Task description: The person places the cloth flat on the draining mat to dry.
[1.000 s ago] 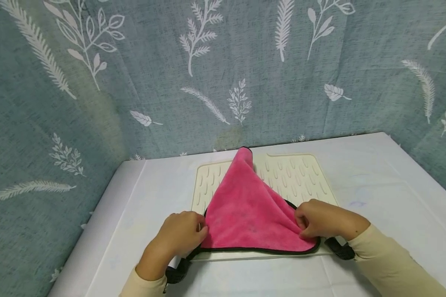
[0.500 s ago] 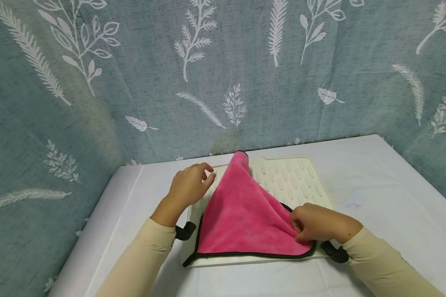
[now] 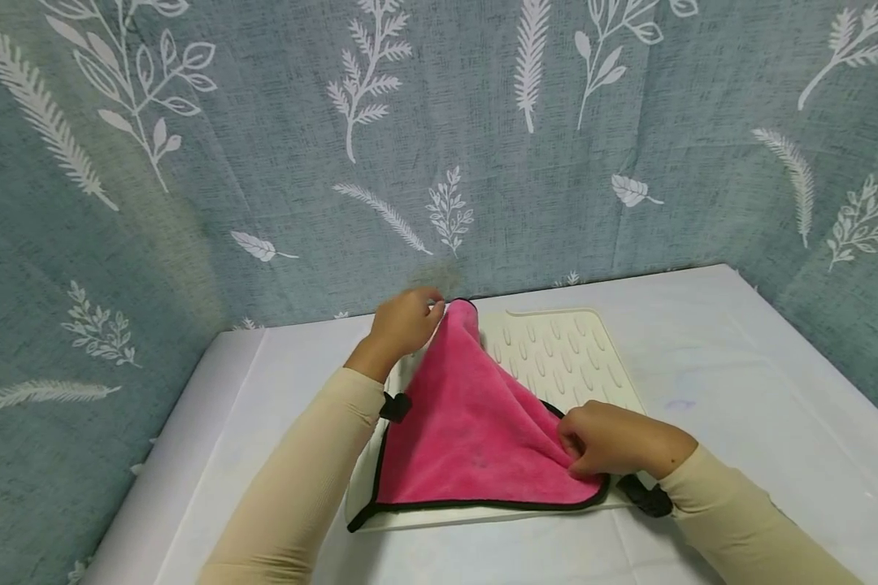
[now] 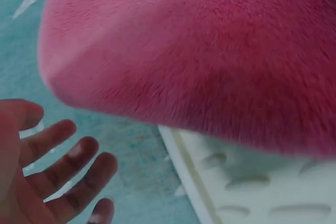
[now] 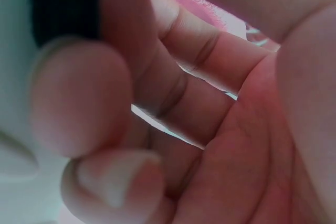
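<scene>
A pink plush cloth with black edging lies over a cream mat with raised oval ridges. Its far end narrows to a tip standing up near the mat's back edge. Beside that tip is my left hand; in the left wrist view its loosely bent fingers are apart from the plush fabric. My right hand pinches the cloth near its front right corner. Curled fingers meet the black edging in the right wrist view.
A white-covered table bears the mat. Behind and to the left hangs a blue-green curtain with white leaf prints. Black straps circle the wrists over beige sleeves.
My left hand has let go of the cloth's front left part and moved away from me to its raised far tip. My right hand keeps its hold at the right side.
</scene>
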{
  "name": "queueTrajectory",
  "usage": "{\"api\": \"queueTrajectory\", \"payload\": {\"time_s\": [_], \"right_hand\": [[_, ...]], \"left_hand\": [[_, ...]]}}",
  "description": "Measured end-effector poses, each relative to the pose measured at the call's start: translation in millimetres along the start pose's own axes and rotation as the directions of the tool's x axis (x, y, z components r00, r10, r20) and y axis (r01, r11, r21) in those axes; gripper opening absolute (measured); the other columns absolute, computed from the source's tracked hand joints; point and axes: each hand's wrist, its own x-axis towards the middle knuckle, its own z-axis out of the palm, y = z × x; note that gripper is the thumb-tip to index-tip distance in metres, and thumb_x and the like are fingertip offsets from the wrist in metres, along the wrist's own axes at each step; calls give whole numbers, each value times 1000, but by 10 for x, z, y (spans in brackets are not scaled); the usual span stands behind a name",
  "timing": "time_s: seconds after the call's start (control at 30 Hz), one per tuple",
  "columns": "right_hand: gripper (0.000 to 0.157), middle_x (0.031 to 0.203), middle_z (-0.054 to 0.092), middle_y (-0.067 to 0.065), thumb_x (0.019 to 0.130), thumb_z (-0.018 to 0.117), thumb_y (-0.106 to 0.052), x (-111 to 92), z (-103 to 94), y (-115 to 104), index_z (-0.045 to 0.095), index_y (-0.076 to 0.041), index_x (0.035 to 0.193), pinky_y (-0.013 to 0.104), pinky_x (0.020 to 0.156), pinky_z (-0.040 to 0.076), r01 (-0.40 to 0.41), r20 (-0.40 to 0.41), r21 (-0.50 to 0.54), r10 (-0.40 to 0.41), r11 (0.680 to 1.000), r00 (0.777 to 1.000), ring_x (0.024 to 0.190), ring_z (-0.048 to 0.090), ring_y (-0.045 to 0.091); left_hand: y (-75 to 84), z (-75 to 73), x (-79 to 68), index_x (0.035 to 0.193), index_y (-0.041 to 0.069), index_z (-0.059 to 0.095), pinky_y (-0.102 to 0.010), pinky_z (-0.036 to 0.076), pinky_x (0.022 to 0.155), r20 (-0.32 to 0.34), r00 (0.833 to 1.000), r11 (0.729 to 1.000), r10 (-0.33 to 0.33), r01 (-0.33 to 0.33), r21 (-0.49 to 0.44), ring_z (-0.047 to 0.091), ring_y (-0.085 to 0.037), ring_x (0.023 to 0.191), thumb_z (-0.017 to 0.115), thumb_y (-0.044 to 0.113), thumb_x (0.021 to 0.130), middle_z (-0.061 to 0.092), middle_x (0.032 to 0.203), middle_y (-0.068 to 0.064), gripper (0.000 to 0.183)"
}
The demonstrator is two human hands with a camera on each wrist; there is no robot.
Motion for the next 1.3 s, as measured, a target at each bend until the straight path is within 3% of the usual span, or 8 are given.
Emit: {"api": "queueTrajectory", "payload": {"time_s": [0.2, 0.37, 0.5, 0.6, 0.73, 0.8, 1.0, 1.3], "right_hand": [[24, 50, 40, -13, 64, 67, -7, 12, 11, -5, 48, -19, 55, 18, 45, 31, -11, 4, -12, 11, 1000, 1000, 49, 36, 0], [24, 50, 41, -13, 66, 69, -9, 21, 10, -6, 49, -19, 55, 18, 45, 32, -24, 9, -14, 24, 1000, 1000, 49, 38, 1], [24, 49, 41, -12, 66, 68, -9, 16, 1, -9, 49, -19, 56, 18, 45, 32, -29, 12, -11, 30, 1000, 999, 49, 38, 1], [24, 49, 41, -12, 67, 68, -9, 11, -8, -10, 49, -18, 56, 18, 45, 32, -32, 14, -7, 32, 999, 999, 48, 38, 1], [25, 49, 41, -12, 67, 68, -9, 9, -16, -6, 49, -19, 56, 18, 45, 32, -31, 17, -5, 31, 999, 999, 48, 38, 1], [25, 50, 41, -12, 67, 68, -9, 8, -17, -4, 48, -19, 56, 18, 45, 32, -35, 21, 0, 35, 999, 999, 48, 38, 1], [25, 50, 40, -12, 67, 68, -8, 5, -12, 8, 48, -19, 56, 19, 45, 32, -44, 30, 12, 43, 999, 999, 49, 38, 2], [24, 49, 39, -12, 66, 66, -8, 11, -10, 24, 48, -19, 56, 18, 46, 31, -30, 32, 8, 30, 1000, 999, 49, 37, 2]], "left_hand": [[55, 87, 70, 138, 22, 40, -37, 48, 78, 146, 988, 993, 58, -43, -108, 59, -17, 84, 43, 38, 95, 63, 93, -4, 46], [76, 118, 58, 125, 21, 50, -33, 45, 68, 187, 979, 994, 83, -68, -86, 55, -17, 73, 47, 38, 94, 58, 84, -3, 36], [48, 118, 34, 108, 18, 58, -34, 44, 64, 128, 991, 999, 37, -41, 23, 55, -17, 72, 48, 42, 92, 60, 87, 1, 30], [-2, 78, 26, 99, 17, 61, -39, 46, 70, 57, 998, 998, 26, -29, 54, 55, -18, 77, 50, 42, 91, 59, 92, 1, 29], [-56, -25, 29, 92, 17, 62, -48, 42, 80, -67, 996, 999, 51, -52, -13, 53, -18, 88, 54, 42, 89, 56, 95, 0, 27], [-65, -79, 39, 93, 16, 61, -47, 41, 81, -112, 992, 995, 61, -70, -77, 53, -17, 88, 56, 41, 88, 57, 94, 0, 26], [-22, -179, 41, 93, 16, 57, -35, 41, 74, -131, 989, 984, 71, -91, -154, 54, -15, 75, 59, 40, 87, 59, 82, 2, 25], [26, -288, 61, 92, 23, 64, -41, 40, 74, -201, 974, 993, 104, -111, -24, 54, -14, 69, 65, 39, 84, 61, 73, 3, 18]]}}
